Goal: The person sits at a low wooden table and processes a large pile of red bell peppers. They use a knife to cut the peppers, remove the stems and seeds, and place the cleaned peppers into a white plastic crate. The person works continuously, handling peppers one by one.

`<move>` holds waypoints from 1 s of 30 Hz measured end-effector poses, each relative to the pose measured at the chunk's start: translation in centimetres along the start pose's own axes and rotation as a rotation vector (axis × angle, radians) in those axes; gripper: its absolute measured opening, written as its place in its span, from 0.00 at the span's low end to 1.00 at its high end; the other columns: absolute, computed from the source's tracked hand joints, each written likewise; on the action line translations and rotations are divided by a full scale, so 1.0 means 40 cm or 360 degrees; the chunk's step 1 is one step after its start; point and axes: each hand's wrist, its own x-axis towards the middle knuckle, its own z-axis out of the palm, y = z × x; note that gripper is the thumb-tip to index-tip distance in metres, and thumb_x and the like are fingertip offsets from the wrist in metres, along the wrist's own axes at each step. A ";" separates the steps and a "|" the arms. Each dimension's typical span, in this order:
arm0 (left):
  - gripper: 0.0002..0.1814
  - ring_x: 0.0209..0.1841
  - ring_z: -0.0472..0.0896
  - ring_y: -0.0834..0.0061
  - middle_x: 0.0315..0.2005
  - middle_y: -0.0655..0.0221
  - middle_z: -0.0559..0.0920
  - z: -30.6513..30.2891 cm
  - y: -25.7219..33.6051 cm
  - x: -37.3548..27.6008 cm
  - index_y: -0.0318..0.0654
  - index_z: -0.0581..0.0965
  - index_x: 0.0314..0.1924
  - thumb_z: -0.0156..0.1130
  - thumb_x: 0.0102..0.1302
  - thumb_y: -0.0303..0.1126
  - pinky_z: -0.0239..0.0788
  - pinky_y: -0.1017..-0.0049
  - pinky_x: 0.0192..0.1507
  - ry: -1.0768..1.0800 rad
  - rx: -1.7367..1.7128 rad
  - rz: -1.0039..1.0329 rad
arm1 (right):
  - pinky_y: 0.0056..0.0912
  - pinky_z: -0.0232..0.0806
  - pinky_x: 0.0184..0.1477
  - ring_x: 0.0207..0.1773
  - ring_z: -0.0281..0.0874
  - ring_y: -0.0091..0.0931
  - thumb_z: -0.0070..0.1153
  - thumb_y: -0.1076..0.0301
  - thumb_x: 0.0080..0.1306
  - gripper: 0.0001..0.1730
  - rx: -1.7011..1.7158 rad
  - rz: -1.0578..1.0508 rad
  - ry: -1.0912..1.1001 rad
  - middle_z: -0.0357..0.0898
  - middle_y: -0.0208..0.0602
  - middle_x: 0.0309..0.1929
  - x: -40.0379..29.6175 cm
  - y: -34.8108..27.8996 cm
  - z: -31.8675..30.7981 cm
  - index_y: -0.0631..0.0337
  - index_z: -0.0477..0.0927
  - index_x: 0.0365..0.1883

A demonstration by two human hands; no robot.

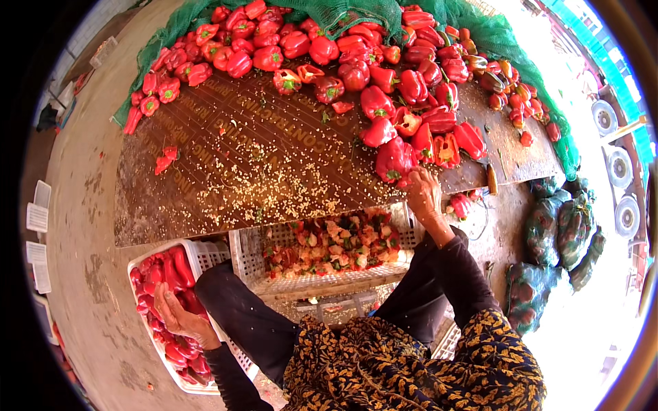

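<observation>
My right hand [425,194] is at the table's near edge, its bent fingers against the lower right side of a large red bell pepper [395,160]. That pepper's green stem end faces me. My left hand [180,314] lies flat with fingers extended over red pepper pieces [172,272] in a white plastic crate [194,257] left of my knee; nothing shows in its grip. Cut pepper halves [446,150] lie just beyond my right hand. To its right, a knife [492,179] with a wooden handle rests over the table edge.
Whole red peppers [270,58] under green netting [354,15] line the far side of the brown board table [216,149], which is strewn with seeds. Between my knees, a crate [252,257] holds cores and scraps. Full net sacks [545,231] stand on the floor at right.
</observation>
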 end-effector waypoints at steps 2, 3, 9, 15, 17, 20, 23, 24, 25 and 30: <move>0.14 0.46 0.72 0.69 0.43 0.60 0.75 0.013 0.015 -0.009 0.27 0.74 0.43 0.46 0.66 0.29 0.63 0.72 0.50 0.0047 -0.0102 -0.0043 | 0.41 0.63 0.45 0.45 0.70 0.39 0.55 0.71 0.49 0.15 0.0052 0.0096 -0.0053 0.73 0.42 0.42 -0.010 0.024 0.023 0.59 0.72 0.38; 0.13 0.46 0.72 0.69 0.43 0.60 0.75 0.018 0.016 -0.013 0.27 0.74 0.43 0.46 0.66 0.29 0.63 0.72 0.50 0.0028 -0.0085 -0.0040 | 0.41 0.63 0.45 0.45 0.70 0.39 0.55 0.71 0.49 0.16 0.0099 0.0113 -0.0135 0.73 0.42 0.42 -0.010 0.014 0.018 0.58 0.72 0.39; 0.11 0.45 0.73 0.69 0.43 0.60 0.75 0.078 0.047 -0.047 0.26 0.74 0.41 0.47 0.64 0.26 0.64 0.73 0.51 0.0048 -0.0459 -0.0133 | 0.41 0.65 0.42 0.41 0.72 0.39 0.61 0.71 0.45 0.27 0.0302 -0.0050 -0.0049 0.73 0.37 0.47 0.020 -0.008 0.080 0.55 0.71 0.46; 0.10 0.46 0.74 0.69 0.43 0.60 0.75 0.105 0.065 -0.051 0.25 0.74 0.40 0.48 0.63 0.23 0.65 0.72 0.54 0.0043 -0.0552 -0.0142 | 0.44 0.64 0.29 0.30 0.74 0.42 0.55 0.64 0.51 0.15 -0.0003 0.0012 -0.0400 0.74 0.43 0.31 0.124 -0.071 0.120 0.57 0.73 0.37; 0.10 0.46 0.74 0.68 0.43 0.60 0.75 0.138 0.080 -0.065 0.25 0.74 0.40 0.48 0.63 0.22 0.66 0.71 0.53 0.0004 -0.0625 -0.0157 | 0.42 0.63 0.23 0.26 0.75 0.39 0.54 0.66 0.50 0.09 -0.0185 0.0008 -0.0406 0.74 0.41 0.24 0.145 -0.050 0.141 0.57 0.74 0.30; 0.10 0.42 0.76 0.69 0.41 0.60 0.76 0.165 0.099 -0.104 0.26 0.75 0.40 0.49 0.62 0.23 0.68 0.71 0.48 -0.0058 -0.0857 -0.0291 | 0.40 0.61 0.19 0.22 0.74 0.37 0.48 0.74 0.48 0.08 -0.0171 -0.0164 -0.0305 0.73 0.42 0.19 0.148 -0.065 0.157 0.61 0.73 0.29; 0.09 0.36 0.79 0.68 0.40 0.59 0.77 0.210 0.092 -0.149 0.28 0.76 0.39 0.50 0.60 0.22 0.73 0.71 0.43 -0.0433 -0.0950 -0.0652 | 0.39 0.60 0.21 0.22 0.72 0.36 0.48 0.75 0.47 0.17 0.0079 -0.0345 -0.0211 0.72 0.42 0.24 0.117 -0.133 0.157 0.63 0.69 0.39; 0.12 0.33 0.80 0.68 0.38 0.58 0.77 0.258 0.123 -0.171 0.26 0.73 0.43 0.48 0.63 0.25 0.74 0.70 0.42 -0.0663 -0.1051 -0.0745 | 0.39 0.62 0.22 0.23 0.72 0.37 0.51 0.73 0.49 0.14 0.0213 -0.0441 -0.0116 0.72 0.42 0.24 0.101 -0.163 0.153 0.63 0.70 0.37; 0.20 0.36 0.79 0.64 0.40 0.52 0.75 0.309 0.099 -0.181 0.23 0.66 0.51 0.48 0.65 0.33 0.75 0.68 0.41 -0.1011 -0.1567 -0.1167 | 0.39 0.64 0.23 0.23 0.73 0.38 0.53 0.72 0.51 0.12 0.0382 -0.0547 -0.0022 0.72 0.41 0.25 0.084 -0.212 0.154 0.63 0.71 0.35; 0.48 0.49 0.71 0.60 0.49 0.49 0.68 0.521 0.115 -0.211 0.33 0.58 0.60 0.48 0.53 0.68 0.66 0.59 0.50 -0.1862 -0.1881 -0.1866 | 0.40 0.64 0.26 0.27 0.72 0.40 0.59 0.74 0.45 0.15 0.0944 -0.0616 -0.0233 0.68 0.39 0.27 0.031 -0.328 0.068 0.59 0.69 0.32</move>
